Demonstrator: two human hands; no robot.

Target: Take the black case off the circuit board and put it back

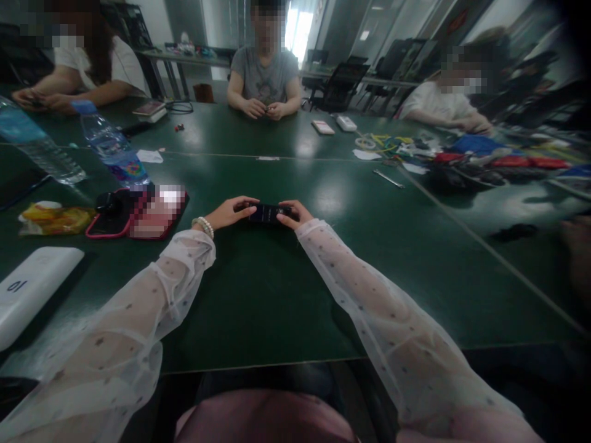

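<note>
A small black device with a lit screen (266, 213), perhaps a phone, is held sideways just over the green table (258, 301). My left hand (233, 211) grips its left end, thumb on the front and fingers along the far edge. At the opposite end my right hand (295, 214) holds it the same way. The writing on the screen is too small to read. A beaded bracelet (204, 227) circles my left wrist, and sheer white dotted sleeves cover both arms.
Left of my hands lie an open pink-edged phone case (108, 224), a yellow snack packet (55, 219), a white power bank (39, 289) and water bottles (113, 147). A wrench (388, 179) and piled cables (392, 144) lie to the right. Several people sit around the table.
</note>
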